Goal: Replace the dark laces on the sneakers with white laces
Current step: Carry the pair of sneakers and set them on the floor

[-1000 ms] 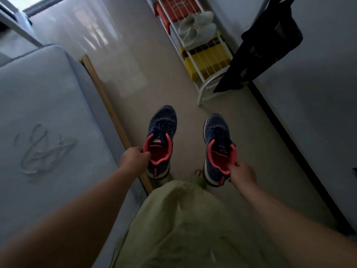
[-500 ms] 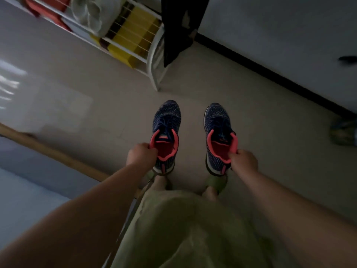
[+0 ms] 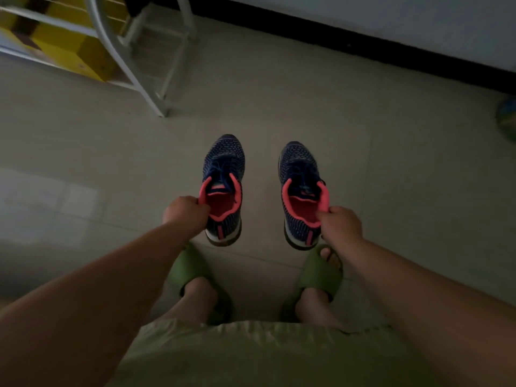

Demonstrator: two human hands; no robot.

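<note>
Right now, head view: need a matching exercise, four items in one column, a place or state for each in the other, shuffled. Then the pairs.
Column one:
1. left sneaker
2. right sneaker
3. green slides
4. yellow box

Column two:
A. on the white rack, top left
B. held by the collar in the right hand
C. worn on the person's feet
D. held by the collar in the left hand

Pairs: 1-D, 2-B, 3-C, 4-A. Both sneakers carry dark laces.
</note>
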